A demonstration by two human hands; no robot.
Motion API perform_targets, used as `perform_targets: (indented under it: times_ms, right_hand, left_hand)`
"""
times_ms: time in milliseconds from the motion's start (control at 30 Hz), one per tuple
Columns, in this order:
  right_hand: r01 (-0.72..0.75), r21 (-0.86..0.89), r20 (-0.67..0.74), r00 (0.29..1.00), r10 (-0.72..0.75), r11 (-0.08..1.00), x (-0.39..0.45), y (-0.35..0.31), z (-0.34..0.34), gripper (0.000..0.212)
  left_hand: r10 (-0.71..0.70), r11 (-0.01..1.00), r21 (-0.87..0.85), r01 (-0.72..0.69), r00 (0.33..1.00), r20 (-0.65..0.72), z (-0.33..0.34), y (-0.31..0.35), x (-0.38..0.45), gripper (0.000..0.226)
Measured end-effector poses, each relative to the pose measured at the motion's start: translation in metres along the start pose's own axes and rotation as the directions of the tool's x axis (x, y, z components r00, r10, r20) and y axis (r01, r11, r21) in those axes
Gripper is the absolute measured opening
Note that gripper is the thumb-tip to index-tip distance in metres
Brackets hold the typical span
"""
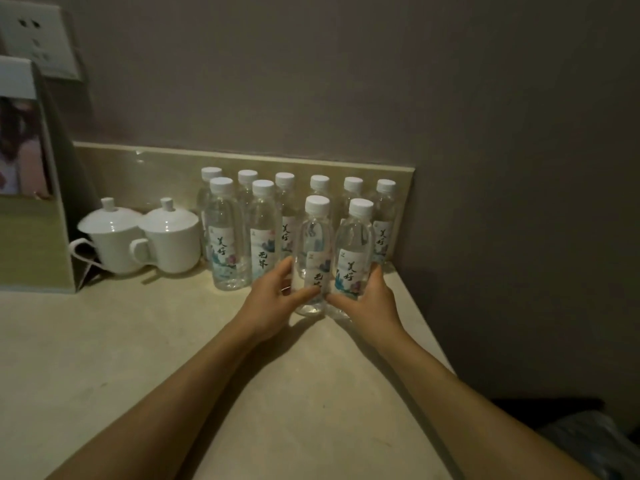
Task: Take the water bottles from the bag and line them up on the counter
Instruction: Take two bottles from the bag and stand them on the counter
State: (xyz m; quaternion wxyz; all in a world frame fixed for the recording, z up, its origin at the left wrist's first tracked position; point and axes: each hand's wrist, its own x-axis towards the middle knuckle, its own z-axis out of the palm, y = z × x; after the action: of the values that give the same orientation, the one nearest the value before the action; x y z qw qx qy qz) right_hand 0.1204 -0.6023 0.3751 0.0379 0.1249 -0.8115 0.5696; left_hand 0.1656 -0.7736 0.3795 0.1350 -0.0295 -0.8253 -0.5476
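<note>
Several clear water bottles with white caps stand on the beige counter (173, 341) against the backsplash. A back row (320, 188) lines the wall. In front of it stand two bottles (227, 237) at the left. My left hand (273, 303) grips the lower part of another front bottle (316, 237). My right hand (370, 303) wraps the bottle (356, 251) beside it. Both held bottles are upright and touch each other; whether their bases rest on the counter I cannot tell.
Two white lidded cups (114, 233) (171, 233) stand left of the bottles. A paper bag (31, 202) with a white handle stands at the far left under a wall socket (38, 39). The counter's right edge runs close beside the right bottle.
</note>
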Motion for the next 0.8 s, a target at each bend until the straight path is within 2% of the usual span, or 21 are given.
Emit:
perform_targets:
  times_ms: [100,167,233,300,367,467,800]
  right_hand:
    - [-0.003,-0.049,0.033,0.999,0.005,0.999,-0.005,-0.001,0.001,0.081]
    - [-0.021,-0.132,0.090,0.995,0.033,0.991,-0.007,-0.001,-0.004,0.083]
    - [-0.015,-0.237,0.127,0.991,0.046,0.971,-0.006,-0.002,-0.011,0.079]
    - [-0.005,-0.306,0.115,0.993,0.042,0.952,-0.006,-0.004,-0.016,0.072]
    - [0.008,-0.335,0.060,0.998,0.013,0.942,-0.009,-0.007,-0.017,0.066]
    - [0.023,-0.332,-0.005,1.000,-0.026,0.943,-0.013,-0.007,-0.015,0.064]
    - [-0.006,-0.356,-0.045,0.999,-0.010,0.934,-0.010,-0.008,-0.004,0.050]
  left_hand:
    - [0.019,0.995,0.098,-0.023,0.999,0.042,-0.004,0.000,0.001,0.043]
    - [0.018,0.967,0.255,-0.032,0.998,0.056,-0.006,0.000,0.002,0.041]
    - [0.035,0.911,0.411,-0.015,0.999,-0.042,-0.006,0.001,0.000,0.045]
    - [0.045,0.872,0.487,0.048,0.983,-0.177,-0.003,0.003,-0.003,0.057]
    - [0.021,0.849,0.516,0.116,0.968,-0.251,0.004,0.005,-0.004,0.066]
    - [0.015,0.803,0.570,0.171,0.952,-0.307,0.014,0.006,-0.001,0.063]
    - [0.023,0.863,0.482,0.152,0.941,-0.338,0.023,0.001,0.006,0.048]
